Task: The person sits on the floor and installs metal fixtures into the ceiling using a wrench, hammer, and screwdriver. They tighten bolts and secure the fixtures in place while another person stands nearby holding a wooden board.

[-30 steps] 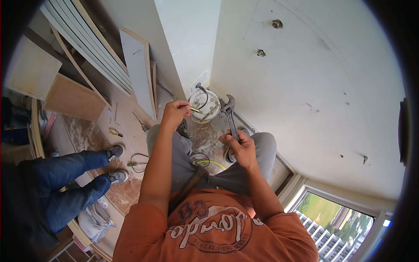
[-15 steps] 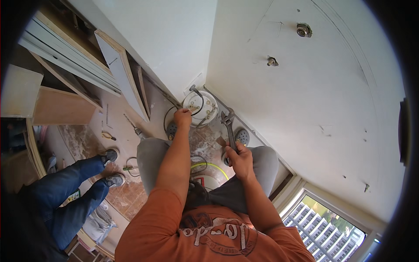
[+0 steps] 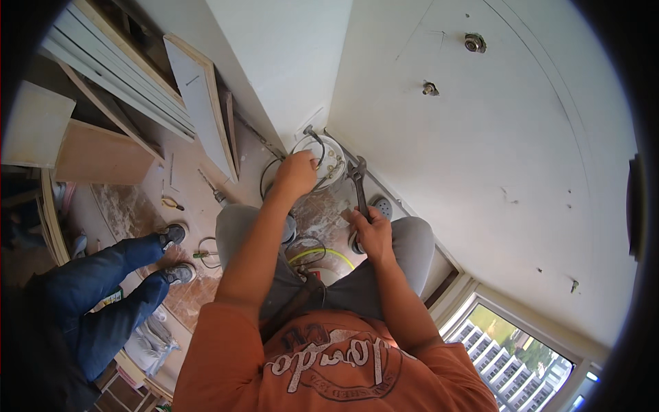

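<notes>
My right hand [image 3: 373,233] grips the handle of a dark adjustable wrench [image 3: 358,182], its jaws pointing up and away from me. At the left rim of a round white bucket [image 3: 320,187] is my left hand [image 3: 297,173], its fingers curled together. What they hold, if anything, is hidden by the hand. Several small brass fittings [image 3: 332,169] lie on top of the bucket. A black cord [image 3: 321,145] runs from a plug at the wall down over the bucket, close to my left fingers.
Two pipe stubs, an upper fitting [image 3: 474,42] and a lower one [image 3: 430,88], stick out of the right wall. Pliers [image 3: 171,203] and a drill [image 3: 218,196] lie on the floor at left. Another person's legs [image 3: 110,275] reach in from the left. A yellow hose [image 3: 329,253] curves between my legs.
My left hand has moved slightly up and right, further over the bucket's edge, with its back turned more toward me. The wrench stays in my right hand. The whole view has shifted slightly.
</notes>
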`<state>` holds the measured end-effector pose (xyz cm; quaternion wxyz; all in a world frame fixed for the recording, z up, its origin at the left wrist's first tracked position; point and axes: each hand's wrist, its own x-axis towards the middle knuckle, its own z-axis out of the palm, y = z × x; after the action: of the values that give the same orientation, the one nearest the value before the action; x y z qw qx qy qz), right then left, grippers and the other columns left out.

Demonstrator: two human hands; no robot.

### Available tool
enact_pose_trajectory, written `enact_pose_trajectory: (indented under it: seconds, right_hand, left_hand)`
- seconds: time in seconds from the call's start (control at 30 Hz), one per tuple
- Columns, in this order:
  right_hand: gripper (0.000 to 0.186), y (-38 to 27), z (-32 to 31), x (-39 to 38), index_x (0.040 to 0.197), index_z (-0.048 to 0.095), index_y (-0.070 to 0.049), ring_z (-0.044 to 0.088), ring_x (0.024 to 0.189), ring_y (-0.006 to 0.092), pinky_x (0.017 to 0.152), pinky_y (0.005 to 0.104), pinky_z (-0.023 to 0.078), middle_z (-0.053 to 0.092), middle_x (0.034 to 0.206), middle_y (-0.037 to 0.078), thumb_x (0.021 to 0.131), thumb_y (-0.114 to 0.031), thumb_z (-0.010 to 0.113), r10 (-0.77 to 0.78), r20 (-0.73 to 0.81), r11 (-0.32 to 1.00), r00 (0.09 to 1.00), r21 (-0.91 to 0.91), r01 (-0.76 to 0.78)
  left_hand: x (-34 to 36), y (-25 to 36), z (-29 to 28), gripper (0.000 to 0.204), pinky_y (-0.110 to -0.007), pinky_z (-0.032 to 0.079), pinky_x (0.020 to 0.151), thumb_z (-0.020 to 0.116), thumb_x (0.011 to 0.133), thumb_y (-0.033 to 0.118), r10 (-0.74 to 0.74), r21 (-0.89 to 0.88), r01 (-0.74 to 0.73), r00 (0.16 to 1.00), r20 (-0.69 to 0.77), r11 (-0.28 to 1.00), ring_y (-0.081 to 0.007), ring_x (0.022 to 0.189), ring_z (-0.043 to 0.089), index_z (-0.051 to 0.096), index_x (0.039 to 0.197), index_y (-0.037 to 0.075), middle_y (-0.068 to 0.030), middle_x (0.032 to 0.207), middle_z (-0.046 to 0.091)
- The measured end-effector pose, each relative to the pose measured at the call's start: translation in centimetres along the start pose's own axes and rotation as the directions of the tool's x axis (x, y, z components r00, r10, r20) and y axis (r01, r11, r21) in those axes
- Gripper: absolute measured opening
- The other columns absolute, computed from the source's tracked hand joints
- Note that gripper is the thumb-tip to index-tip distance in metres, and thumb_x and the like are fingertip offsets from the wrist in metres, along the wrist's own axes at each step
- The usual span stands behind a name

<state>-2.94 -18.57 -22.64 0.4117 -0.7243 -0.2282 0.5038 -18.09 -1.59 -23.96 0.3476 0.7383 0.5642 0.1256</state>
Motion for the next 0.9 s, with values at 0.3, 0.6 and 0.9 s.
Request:
enact_pose_trajectory:
  seconds: [0.3,0.6,0.9]
  right_hand:
    - [0.025,0.4,0.5,-3.7,0.087,0.059,0.0,0.046,0.051,0.0087,0.046,0.0251,0.038,0.053,0.064,-0.001,0.087,-0.022,0.068,-0.002,0.168,0.995,0.986,-0.099,0.018]
    - [0.031,1.7,3.8,-10.0,0.106,0.061,0.001,0.06,0.071,0.0115,0.063,0.0251,0.049,0.065,0.084,0.006,0.088,-0.024,0.068,0.164,0.317,0.964,0.934,-0.253,-0.084]
    - [0.019,-3.4,9.1,-11.4,0.084,0.051,-0.004,0.063,0.094,0.0186,0.078,0.031,0.052,0.061,0.117,0.017,0.077,0.007,0.064,-0.059,0.322,0.998,0.945,-0.002,0.063]
  left_hand:
    - [-12.8,1.3,-17.9,0.03,-0.022,0.034,0.05,0.057,0.098,0.028,0.287,-0.458,-0.366,0.929,-0.235,0.81,-0.0053,0.053,0.042,0.061,0.083,0.001,0.0009,0.058,0.047]
    - [-22.4,-38.9,0.9,0.02,-0.033,0.049,0.062,0.056,0.088,0.018,-0.833,-0.596,0.669,0.553,0.0,0.444,-0.0179,0.067,0.062,0.069,0.087,0.003,-0.0093,0.076,0.066]
    - [-31.8,-49.1,13.6,0.021,-0.041,0.052,0.081,0.051,0.082,0.014,-0.56,0.339,0.518,0.828,0.033,0.786,-0.0295,0.09,0.066,0.071,0.079,0.007,-0.014,0.093,0.07]
